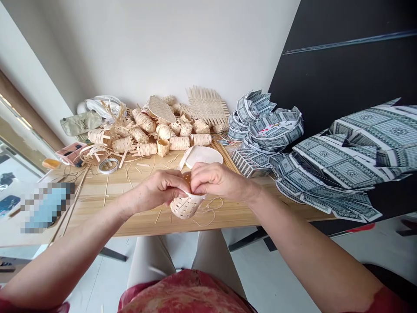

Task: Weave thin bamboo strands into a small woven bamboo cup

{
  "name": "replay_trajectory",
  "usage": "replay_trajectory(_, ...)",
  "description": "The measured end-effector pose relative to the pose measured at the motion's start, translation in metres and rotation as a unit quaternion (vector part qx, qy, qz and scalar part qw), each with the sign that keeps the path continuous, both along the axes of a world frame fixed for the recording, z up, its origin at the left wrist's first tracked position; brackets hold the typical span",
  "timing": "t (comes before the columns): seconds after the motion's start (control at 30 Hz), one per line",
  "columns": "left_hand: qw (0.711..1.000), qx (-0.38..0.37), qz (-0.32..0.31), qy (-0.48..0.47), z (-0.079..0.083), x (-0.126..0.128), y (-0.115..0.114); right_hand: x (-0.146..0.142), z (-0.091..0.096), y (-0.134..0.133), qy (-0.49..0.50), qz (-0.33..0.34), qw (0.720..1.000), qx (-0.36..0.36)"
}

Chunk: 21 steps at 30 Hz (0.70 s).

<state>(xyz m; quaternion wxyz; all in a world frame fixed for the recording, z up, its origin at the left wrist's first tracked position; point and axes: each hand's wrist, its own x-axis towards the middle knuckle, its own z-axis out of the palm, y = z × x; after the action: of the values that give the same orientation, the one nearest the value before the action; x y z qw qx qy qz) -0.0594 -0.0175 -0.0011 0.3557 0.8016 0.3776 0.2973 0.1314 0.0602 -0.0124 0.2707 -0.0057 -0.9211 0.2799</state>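
A small woven bamboo basket (185, 206) hangs between both hands above the front edge of the wooden table (107, 204). My left hand (161, 188) grips its rim from the left with fingers curled. My right hand (215, 180) pinches the rim from the right, fingertips pressed together at the basket's mouth. A thin pale thread (208, 213) trails from the basket onto the table. What the fingertips pinch at the rim is hidden.
A heap of small woven baskets (156, 130) and a flat woven mat (206, 104) lie at the table's back. A white dish (203, 155), a tape roll (108, 165), loose strips, folded patterned paper pieces (270, 126) and patterned sheets (352, 161) lie to the right.
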Motion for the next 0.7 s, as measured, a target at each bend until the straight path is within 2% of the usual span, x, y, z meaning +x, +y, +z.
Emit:
replay_trajectory(0.1,0.999,0.042,0.001,0.022,-0.004,0.0,0.0,-0.002,0.003,-0.005,-0.006,-0.006,0.999,0.033)
replay_trajectory(0.2,0.991,0.121,-0.004,0.06,-0.006,0.001,-0.001,-0.002,0.007,-0.006,-0.057,-0.053,0.992,0.098)
replay_trajectory(0.33,0.973,0.204,-0.001,0.109,-0.004,0.001,-0.004,-0.001,0.009,-0.007,-0.095,-0.112,0.962,0.229)
replay_trajectory(0.43,0.967,0.217,0.018,0.129,-0.004,-0.002,-0.005,0.003,0.008,-0.014,-0.059,-0.189,0.944,0.263)
replay_trajectory(0.5,0.969,0.207,0.031,0.133,-0.005,-0.006,-0.006,0.006,0.006,-0.021,-0.02,-0.237,0.944,0.228)
replay_trajectory(0.57,0.971,0.192,0.044,0.131,-0.007,-0.01,-0.006,0.009,0.003,-0.027,0.019,-0.265,0.951,0.156)
replay_trajectory(0.63,0.97,0.191,0.063,0.137,-0.008,-0.013,-0.006,0.012,-0.002,-0.03,0.052,-0.294,0.954,0.039)
replay_trajectory(0.7,0.965,0.203,0.081,0.146,-0.006,-0.016,-0.006,0.016,-0.009,-0.03,0.07,-0.308,0.943,-0.102)
